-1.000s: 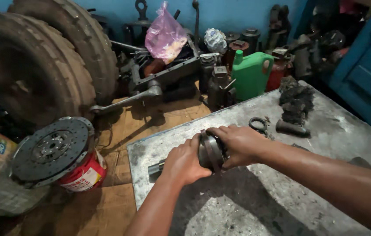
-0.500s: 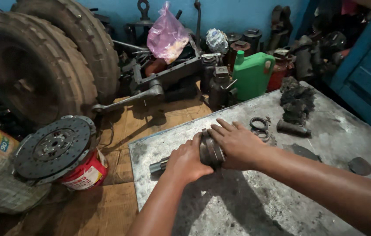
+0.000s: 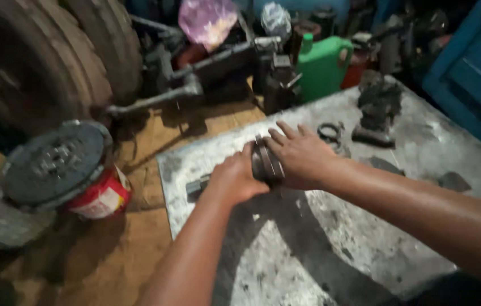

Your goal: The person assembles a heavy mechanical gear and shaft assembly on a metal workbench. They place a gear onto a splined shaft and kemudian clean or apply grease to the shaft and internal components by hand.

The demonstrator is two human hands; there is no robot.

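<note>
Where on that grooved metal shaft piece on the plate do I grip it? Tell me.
Probably by the round grooved collar, palms on its two flat faces, as the left hand and right hand do now. The shaft lies flat on the metal plate, so come from above.

Both forearms are bare up to the edge of the picture, with no sleeve on them. The left hand (image 3: 233, 180) and the right hand (image 3: 303, 157) wear no gloves. No ring, watch or bracelet shows on the fingers or on the wrists.
</note>
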